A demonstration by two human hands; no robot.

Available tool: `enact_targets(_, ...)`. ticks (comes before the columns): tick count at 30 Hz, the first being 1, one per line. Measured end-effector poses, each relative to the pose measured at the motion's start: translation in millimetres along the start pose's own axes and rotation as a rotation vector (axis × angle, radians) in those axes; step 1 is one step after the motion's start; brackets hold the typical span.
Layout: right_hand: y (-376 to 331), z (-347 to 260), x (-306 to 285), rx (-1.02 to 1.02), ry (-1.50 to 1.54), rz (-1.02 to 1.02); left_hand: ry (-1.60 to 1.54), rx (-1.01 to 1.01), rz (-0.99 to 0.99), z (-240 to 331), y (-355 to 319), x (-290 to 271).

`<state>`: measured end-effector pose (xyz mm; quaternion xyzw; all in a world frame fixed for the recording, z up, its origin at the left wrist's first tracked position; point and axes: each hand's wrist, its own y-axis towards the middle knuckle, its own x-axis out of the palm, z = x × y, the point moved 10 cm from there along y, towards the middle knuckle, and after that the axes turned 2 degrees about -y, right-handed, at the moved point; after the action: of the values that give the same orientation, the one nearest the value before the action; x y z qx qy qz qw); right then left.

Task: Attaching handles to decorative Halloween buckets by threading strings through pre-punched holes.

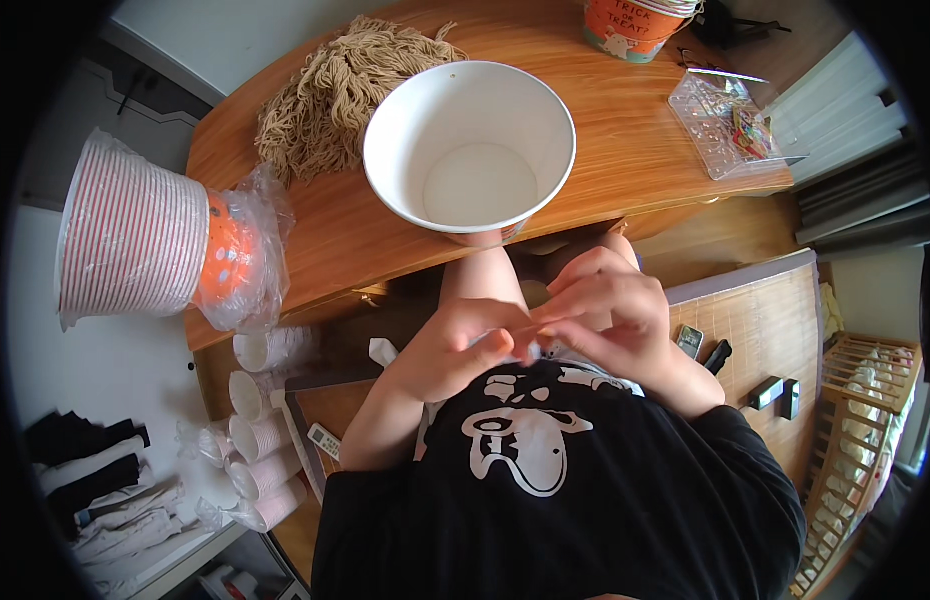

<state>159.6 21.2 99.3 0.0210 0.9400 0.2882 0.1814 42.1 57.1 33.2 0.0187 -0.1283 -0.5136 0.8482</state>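
My hands meet over my lap, at the front of my black shirt. My left hand [463, 335] has its thumb stretched out and its other fingers curled toward the right hand. My right hand [610, 308] pinches thumb and forefinger together against the left fingertips. Something small and pale may be between them, too blurred to name. Just beyond the hands, a white paper bucket [395, 150] stands at the table's near edge with its mouth up and nothing inside. Behind it on the left lies a heap of beige cords [355, 90].
A plastic-wrapped stack of paper buckets [135, 235] juts in at the left of the wooden table [625, 140]. At its right end is a clear tray [725, 120] of small coloured pieces. An orange bucket stack [635, 28] stands behind. More wrapped stacks [260, 435] lie lower left.
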Motion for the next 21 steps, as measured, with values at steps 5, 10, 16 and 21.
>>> enact_targets(5, -1, -21, 3, -0.216, -0.351, -0.013, -0.121, -0.220, -0.028, -21, 7, 3)
enact_targets(10, -9, -1, -2, -0.066, -0.277, 0.079, 0.031, -0.076, 0.124, -18, 5, -12)
enact_targets(16, -8, 0, 6, -0.115, -0.399, 0.031, -0.018, -0.070, 0.272, -21, -3, -24)
enact_targets(21, -3, -12, 18, -0.269, -0.589, 0.010, 0.319, -0.020, 0.364, 1, -8, -30)
